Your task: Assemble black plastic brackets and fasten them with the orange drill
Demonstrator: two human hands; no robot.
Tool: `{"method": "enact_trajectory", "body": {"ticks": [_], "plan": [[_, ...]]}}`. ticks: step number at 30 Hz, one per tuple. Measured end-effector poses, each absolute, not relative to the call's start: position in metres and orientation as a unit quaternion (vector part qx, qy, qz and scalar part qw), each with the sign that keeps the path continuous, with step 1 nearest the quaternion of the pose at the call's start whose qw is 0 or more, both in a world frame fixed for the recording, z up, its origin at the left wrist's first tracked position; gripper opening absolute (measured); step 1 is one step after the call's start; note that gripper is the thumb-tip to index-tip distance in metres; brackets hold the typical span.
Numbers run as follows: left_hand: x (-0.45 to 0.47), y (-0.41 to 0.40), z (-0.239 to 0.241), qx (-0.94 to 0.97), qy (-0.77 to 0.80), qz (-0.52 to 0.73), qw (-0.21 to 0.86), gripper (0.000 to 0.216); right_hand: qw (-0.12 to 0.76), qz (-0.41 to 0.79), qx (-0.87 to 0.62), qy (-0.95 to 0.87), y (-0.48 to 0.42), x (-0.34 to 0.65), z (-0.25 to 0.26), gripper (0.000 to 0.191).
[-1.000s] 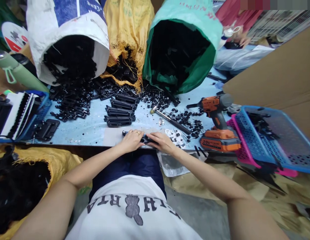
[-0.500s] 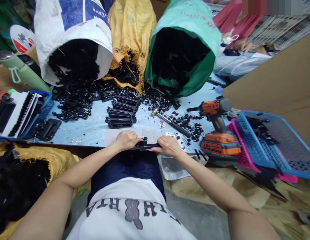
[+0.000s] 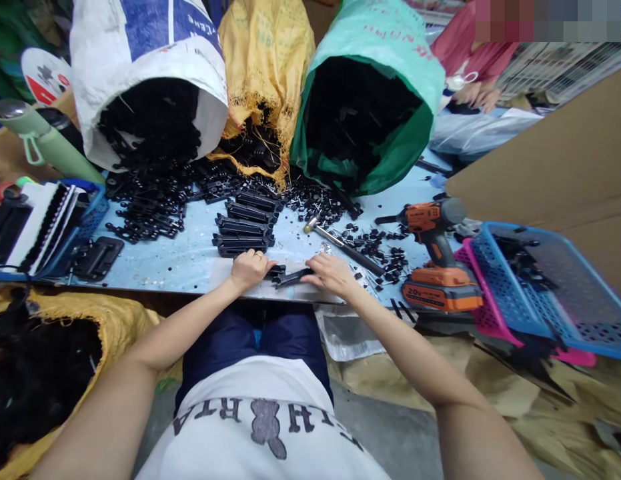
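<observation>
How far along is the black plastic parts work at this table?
Done: a stack of assembled black pieces lies behind the hands. In hand: the left hand and right hand hold a black part at the table edge. Left: loose parts spill from the white sack, and the green sack looks well filled.

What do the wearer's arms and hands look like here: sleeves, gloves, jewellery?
Both arms are bare from above the elbow down: no sleeves showing, no gloves, no watch or wristband. The left hand has a thin ring on one finger; the right hand shows no jewellery. The torso wears a white T-shirt with dark block lettering and a grey bear-like print, over dark blue trousers.
</observation>
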State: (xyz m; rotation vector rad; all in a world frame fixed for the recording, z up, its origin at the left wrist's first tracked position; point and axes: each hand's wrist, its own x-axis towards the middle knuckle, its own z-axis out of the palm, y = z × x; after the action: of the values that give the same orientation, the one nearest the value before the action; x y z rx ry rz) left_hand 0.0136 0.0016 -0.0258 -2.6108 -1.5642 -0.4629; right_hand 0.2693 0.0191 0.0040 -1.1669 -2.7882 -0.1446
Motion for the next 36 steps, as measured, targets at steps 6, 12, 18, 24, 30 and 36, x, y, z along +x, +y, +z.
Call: {"method": "enact_trajectory", "body": {"ticks": [6, 12, 18, 24, 30, 36], "plan": [[0.004, -0.014, -0.030, -0.898, -0.404, -0.170, 0.044, 0.029, -0.018, -0.114, -0.607, -0.786, 0.062, 0.310, -0.006, 0.028], [0.005, -0.026, -0.032, -0.881, -0.447, -0.143, 0.062, 0.040, 0.012, -0.033, -0.639, -0.768, 0.051, 0.299, 0.015, 0.032], [0.007, -0.026, -0.032, -0.878, -0.457, -0.136, 0.046, 0.042, 0.247, 0.116, -0.577, -0.770, -0.028, 0.268, 0.068, 0.038], [0.006, -0.027, -0.028, -0.882, -0.452, -0.133, 0.025, 0.042, 0.118, 0.198, -0.563, -0.793, -0.065, 0.263, 0.045, 0.041], [0.005, -0.016, -0.022, -0.877, -0.461, -0.126, 0.040, 0.032, 0.094, 0.046, -0.674, -0.731, 0.006, 0.300, 0.041, 0.044], [0.004, 0.011, -0.028, -0.872, -0.475, -0.106, 0.041, 0.043, 0.042, -0.065, -0.403, -0.912, 0.037, 0.266, 0.008, 0.053]]}}
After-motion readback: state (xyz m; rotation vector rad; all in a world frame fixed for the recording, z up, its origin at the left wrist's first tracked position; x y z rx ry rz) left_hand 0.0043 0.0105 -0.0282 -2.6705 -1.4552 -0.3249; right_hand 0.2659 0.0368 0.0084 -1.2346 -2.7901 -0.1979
